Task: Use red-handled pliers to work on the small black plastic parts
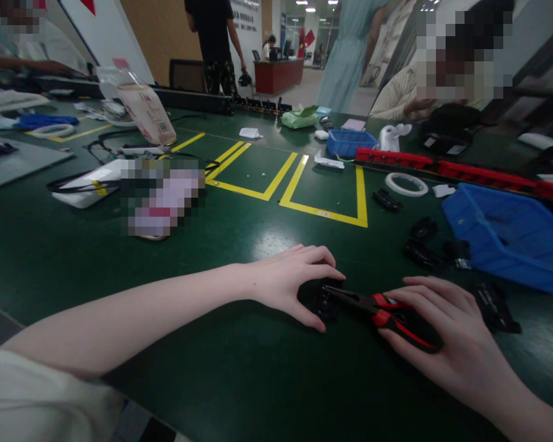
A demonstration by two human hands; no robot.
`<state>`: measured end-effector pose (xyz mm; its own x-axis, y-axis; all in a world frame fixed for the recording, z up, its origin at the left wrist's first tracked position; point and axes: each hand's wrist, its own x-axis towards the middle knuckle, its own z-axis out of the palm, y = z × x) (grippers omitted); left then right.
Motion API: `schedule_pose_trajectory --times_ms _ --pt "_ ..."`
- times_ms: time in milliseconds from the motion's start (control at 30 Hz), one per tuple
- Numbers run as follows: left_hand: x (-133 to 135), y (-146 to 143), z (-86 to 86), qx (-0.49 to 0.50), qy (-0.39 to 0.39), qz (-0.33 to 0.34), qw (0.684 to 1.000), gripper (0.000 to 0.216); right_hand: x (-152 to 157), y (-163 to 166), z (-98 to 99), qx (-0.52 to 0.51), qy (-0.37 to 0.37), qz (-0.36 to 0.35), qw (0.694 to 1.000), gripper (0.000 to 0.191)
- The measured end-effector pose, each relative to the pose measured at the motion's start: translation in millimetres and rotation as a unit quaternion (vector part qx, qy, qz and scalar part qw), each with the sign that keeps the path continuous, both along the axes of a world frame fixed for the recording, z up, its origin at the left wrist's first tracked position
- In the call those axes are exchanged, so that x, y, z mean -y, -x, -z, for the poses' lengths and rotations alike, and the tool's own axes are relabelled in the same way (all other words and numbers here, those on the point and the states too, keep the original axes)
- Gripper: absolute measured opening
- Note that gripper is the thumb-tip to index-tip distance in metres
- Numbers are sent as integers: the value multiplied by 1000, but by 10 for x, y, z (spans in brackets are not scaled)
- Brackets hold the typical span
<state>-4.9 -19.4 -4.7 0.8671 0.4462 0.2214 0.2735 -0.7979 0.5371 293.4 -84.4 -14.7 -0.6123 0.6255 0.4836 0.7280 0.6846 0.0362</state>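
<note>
My left hand (pixel 289 279) rests on the green table (pixel 239 368), its fingers and thumb curled around a small black plastic part (pixel 325 301). My right hand (pixel 447 331) is wrapped round the red-and-black handles of a pair of needle-nose pliers (pixel 387 313). The pliers' dark jaws point left and reach into the black part. Most of the part is hidden under my left fingers.
Several similar black parts (pixel 424 255) lie to the right beside a large blue bin (pixel 511 236). Yellow tape boxes (pixel 325 212), a tape roll (pixel 406 183), red rails (pixel 483 175) and a smaller blue bin (pixel 348 142) lie further back. A seated person is at the far right; others stand behind.
</note>
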Motion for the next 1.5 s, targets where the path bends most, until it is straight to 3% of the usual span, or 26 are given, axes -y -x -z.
schedule_pose_trajectory --times_ms 167,300,567,833,1500 --pt "11 -21 3 -4 -3 -3 1000 75 8 27 -69 42 -96 -26 994 32" --pt "12 -22 0 -9 -3 -4 1000 75 31 47 -87 53 -124 -27 990 33" --pt "9 -24 1 -12 -1 -7 1000 73 68 105 -54 -9 -79 12 997 29" --pt "1 -17 33 -10 -2 2 1000 76 25 23 -93 17 -75 -2 997 37" --pt "6 -18 6 -14 5 0 1000 78 35 36 -89 8 -54 9 998 34"
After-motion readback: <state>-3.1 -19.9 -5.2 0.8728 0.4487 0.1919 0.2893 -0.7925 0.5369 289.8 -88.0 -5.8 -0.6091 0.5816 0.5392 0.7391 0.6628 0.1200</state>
